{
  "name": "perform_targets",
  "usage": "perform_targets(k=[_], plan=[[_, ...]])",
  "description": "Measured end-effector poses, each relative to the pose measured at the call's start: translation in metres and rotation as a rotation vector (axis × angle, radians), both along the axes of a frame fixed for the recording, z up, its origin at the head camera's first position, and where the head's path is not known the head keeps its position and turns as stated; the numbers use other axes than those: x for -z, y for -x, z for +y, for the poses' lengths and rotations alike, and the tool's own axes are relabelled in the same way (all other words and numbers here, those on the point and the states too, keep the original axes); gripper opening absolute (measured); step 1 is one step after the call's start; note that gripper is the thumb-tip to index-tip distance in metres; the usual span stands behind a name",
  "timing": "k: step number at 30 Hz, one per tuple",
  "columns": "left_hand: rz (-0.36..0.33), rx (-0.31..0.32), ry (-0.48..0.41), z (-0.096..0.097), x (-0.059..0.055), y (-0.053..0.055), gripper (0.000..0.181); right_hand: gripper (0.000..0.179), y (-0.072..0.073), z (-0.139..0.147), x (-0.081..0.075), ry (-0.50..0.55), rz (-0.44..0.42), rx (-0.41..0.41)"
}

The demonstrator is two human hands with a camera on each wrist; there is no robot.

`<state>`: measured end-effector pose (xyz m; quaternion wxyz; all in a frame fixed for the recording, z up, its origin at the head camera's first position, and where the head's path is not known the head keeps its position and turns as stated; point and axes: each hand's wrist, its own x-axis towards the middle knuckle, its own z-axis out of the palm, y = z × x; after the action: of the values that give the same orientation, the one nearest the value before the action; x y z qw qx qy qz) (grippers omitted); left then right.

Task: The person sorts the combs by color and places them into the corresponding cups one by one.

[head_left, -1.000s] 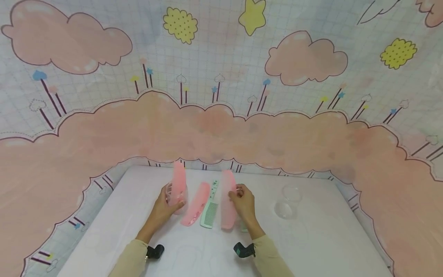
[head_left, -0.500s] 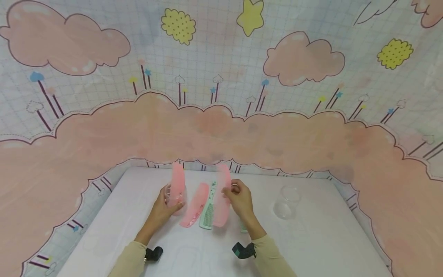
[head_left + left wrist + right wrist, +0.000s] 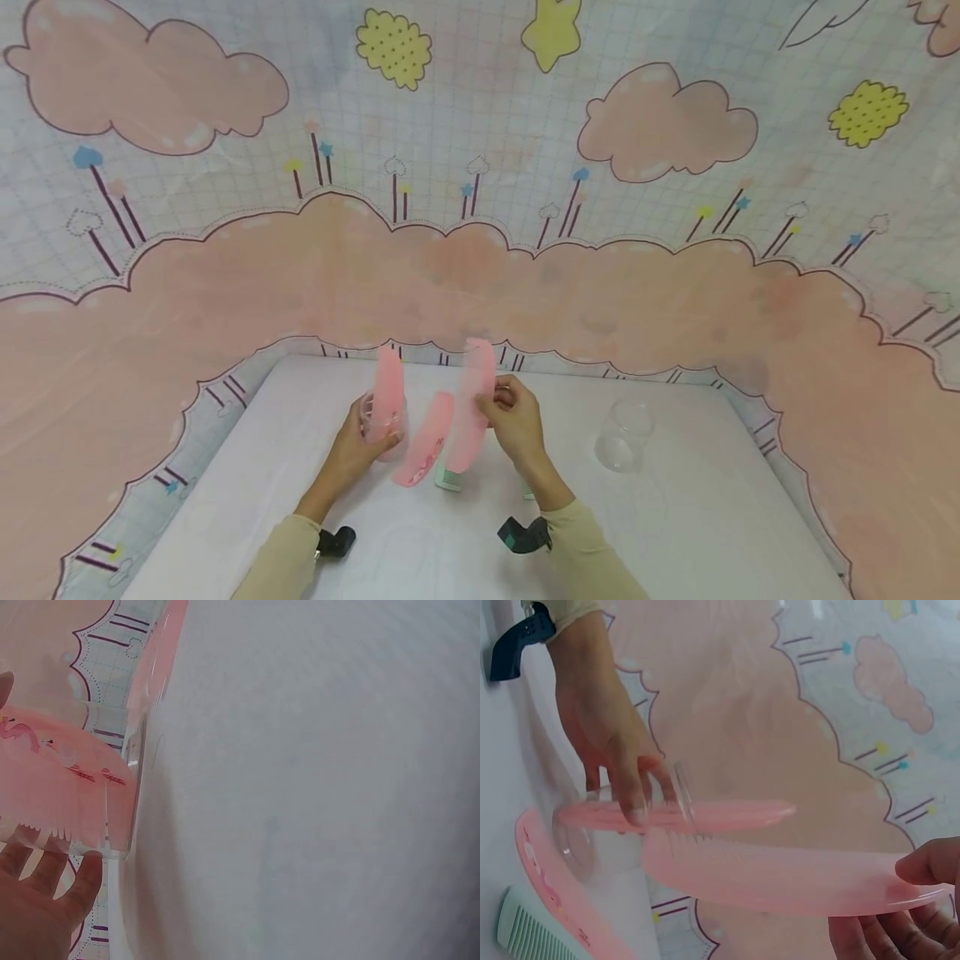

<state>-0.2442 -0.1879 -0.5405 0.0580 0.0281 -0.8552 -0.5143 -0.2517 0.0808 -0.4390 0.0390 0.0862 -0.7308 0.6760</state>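
My left hand (image 3: 367, 437) grips a clear plastic cup (image 3: 574, 847) around its side, fingers and thumb on opposite walls. Inside the cup stands a pink comb (image 3: 387, 387) with a flamingo print, its upper part rising over the rim. A second pink comb (image 3: 471, 408) is pinched between thumb and fingers of my right hand (image 3: 517, 421), raised above the table and slanting toward the cup. Between the hands a third pink comb (image 3: 426, 442) lies flat. Beside it is a green comb (image 3: 448, 479), mostly covered by the raised one in the head view.
Another green comb (image 3: 528, 492) shows only its end by my right wrist. A second clear cup (image 3: 625, 437) stands to the right on the white table (image 3: 697, 508). Behind the table's far edge hangs a cloud-patterned backdrop (image 3: 585, 308).
My right hand has lifted the pink comb and carried it left and away from me, now over the green comb. The left hand with its cup stays in place.
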Motion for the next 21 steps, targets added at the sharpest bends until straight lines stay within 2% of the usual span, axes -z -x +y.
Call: perform_targets(k=[4,8,14,21], plan=[[-0.003,-0.003,0.003,0.0,0.0,0.0,0.095,0.02,-0.001,-0.006,-0.003,0.032,0.009,-0.038],[-0.007,-0.004,0.002,-0.001,0.002,0.001,0.095,0.021,-0.002,-0.013,-0.006,0.057,0.058,-0.051],[-0.016,0.001,-0.002,-0.001,0.001,0.001,0.099,0.02,0.0,-0.022,-0.008,0.054,0.138,-0.049],[-0.012,-0.008,0.013,-0.001,0.001,0.001,0.101,0.019,0.002,-0.034,-0.012,0.044,0.169,-0.044]])
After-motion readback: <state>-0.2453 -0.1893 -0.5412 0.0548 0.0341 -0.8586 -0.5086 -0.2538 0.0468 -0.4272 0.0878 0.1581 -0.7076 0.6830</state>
